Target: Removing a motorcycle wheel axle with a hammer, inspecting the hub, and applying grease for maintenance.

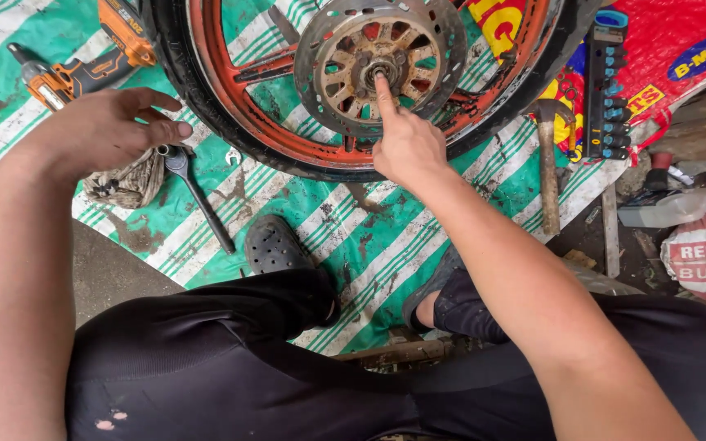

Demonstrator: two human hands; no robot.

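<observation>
Two bare hands work over a green-and-white striped tarp (pixel 206 220) spread on the ground, seen from the head camera. An orange-spoked motorcycle wheel with a black tyre (pixel 230 106) lies flat on the tarp at the top of the view, its grey, rust-stained perforated brake disc (pixel 443 41) facing up. The right hand (pixel 406 147) has its index finger stretched out, the tip touching the metal hub at the disc's centre (pixel 377 72), with the other fingers curled in; it grips nothing. The left hand (pixel 108 126) hovers loosely spread, fingers slightly bent and holding nothing, just above a crumpled dirty rag (pixel 128 184) and the head of a black wrench (pixel 198 196) lying on the tarp. An orange-and-black cordless drill (pixel 83 69) lies beyond that hand, near the tyre. A wooden-handled hammer (pixel 549 171) lies to the right of the wheel, beside a black rack of sockets (pixel 606 90).
</observation>
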